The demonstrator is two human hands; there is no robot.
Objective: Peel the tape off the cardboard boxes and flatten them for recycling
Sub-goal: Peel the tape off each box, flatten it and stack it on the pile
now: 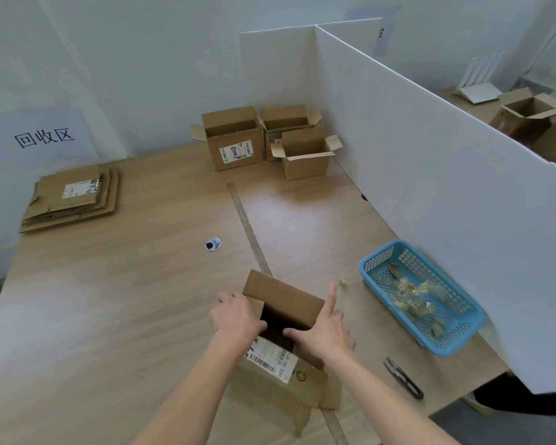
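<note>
Hands (283, 319) on box (286, 303) (lengthwise away)
</note>
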